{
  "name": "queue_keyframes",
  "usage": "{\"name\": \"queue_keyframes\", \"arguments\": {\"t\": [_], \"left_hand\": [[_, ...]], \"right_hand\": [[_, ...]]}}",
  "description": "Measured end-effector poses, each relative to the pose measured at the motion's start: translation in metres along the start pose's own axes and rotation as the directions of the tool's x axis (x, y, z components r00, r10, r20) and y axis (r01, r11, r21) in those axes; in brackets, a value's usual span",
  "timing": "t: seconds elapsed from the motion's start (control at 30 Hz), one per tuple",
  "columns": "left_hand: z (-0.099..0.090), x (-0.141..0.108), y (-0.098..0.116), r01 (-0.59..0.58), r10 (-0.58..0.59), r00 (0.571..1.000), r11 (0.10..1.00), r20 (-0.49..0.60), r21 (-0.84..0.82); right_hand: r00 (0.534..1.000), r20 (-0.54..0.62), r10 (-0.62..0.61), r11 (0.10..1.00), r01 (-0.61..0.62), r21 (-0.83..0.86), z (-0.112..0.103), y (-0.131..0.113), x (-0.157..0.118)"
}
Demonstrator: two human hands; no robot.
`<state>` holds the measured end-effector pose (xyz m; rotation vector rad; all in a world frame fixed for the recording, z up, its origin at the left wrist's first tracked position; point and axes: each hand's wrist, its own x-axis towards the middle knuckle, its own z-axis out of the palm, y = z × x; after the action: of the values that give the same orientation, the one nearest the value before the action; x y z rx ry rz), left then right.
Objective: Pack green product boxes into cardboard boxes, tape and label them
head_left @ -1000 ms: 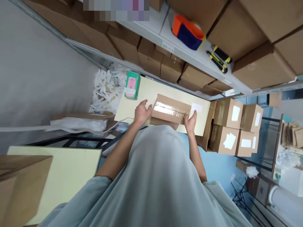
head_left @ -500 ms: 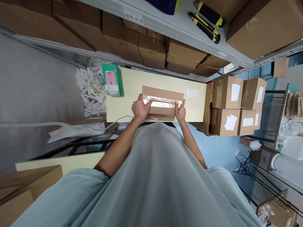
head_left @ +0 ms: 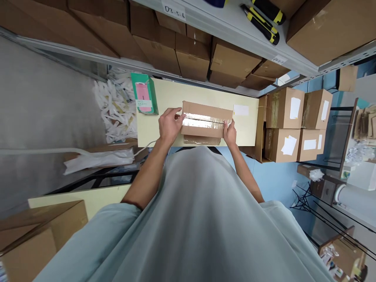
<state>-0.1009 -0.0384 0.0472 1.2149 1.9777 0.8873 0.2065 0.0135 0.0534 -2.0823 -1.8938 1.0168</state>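
Note:
A flat cardboard box (head_left: 205,131) with shiny clear tape along its top lies on the pale yellow table (head_left: 170,92) in front of me. At its left end my left hand (head_left: 170,124) pinches the edge of the tape between thumb and fingers. My right hand (head_left: 229,132) grips the box's right end, with the thumb on top. Below the near edge of that box, another taped piece of cardboard (head_left: 202,140) shows in part. A green box with a pink front (head_left: 144,94) stands to the left of my left hand.
A white paper (head_left: 241,110) lies on the table's right part. Labelled cartons (head_left: 283,145) are stacked to the right. Overhead, a metal shelf (head_left: 205,19) carries box cutters (head_left: 261,24), with a row of cartons (head_left: 192,58) beneath it. White scraps (head_left: 113,113) fill the left side.
My left hand has shifted from the box's top to its left end, with its fingers drawn together. The box is turned slightly, and my right hand still holds its right end.

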Motion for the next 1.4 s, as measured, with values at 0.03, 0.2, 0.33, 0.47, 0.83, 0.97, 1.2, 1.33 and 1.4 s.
{"name": "queue_keyframes", "arguments": {"t": [0.03,0.2,0.33,0.47,0.83,0.97,1.2,1.33,1.4], "left_hand": [[-0.001,0.004,-0.002,-0.033,0.033,0.999,0.999,0.022,-0.005],[-0.008,0.031,-0.016,-0.128,0.123,0.973,0.992,0.197,0.013],[-0.011,0.044,-0.02,-0.223,0.2,0.951,0.972,0.236,0.077],[-0.007,0.045,-0.016,-0.204,0.19,0.962,0.977,0.195,0.054],[0.001,0.004,0.004,0.199,-0.201,0.978,0.979,-0.056,-0.049],[-0.009,-0.008,0.015,0.216,-0.216,0.976,0.976,-0.006,0.024],[-0.048,-0.002,0.024,-0.009,0.001,0.988,0.999,-0.152,-0.049],[-0.045,-0.008,0.003,0.111,-0.132,0.978,0.985,-0.161,-0.132],[-0.033,-0.015,-0.012,0.235,-0.246,0.964,0.966,-0.103,-0.107]], "right_hand": [[1.0,0.003,-0.004,1.0,0.004,-0.006,0.0,0.0,0.0],[1.0,-0.001,-0.007,1.0,0.007,-0.009,0.0,0.002,0.001],[1.0,-0.009,0.007,1.0,-0.007,-0.019,0.001,0.002,0.002],[1.0,-0.02,0.016,1.0,-0.016,0.0,0.002,0.0,0.002],[0.993,-0.091,0.07,0.995,-0.063,0.074,-0.014,-0.003,-0.006],[0.993,-0.113,0.018,1.0,-0.019,-0.007,-0.024,-0.013,-0.014],[0.943,-0.252,-0.219,0.972,0.233,0.029,-0.053,-0.042,-0.015],[0.967,-0.175,-0.187,0.97,0.21,0.121,-0.047,-0.036,-0.005],[0.985,-0.111,-0.132,0.972,0.151,0.18,-0.033,-0.025,-0.002]]}}
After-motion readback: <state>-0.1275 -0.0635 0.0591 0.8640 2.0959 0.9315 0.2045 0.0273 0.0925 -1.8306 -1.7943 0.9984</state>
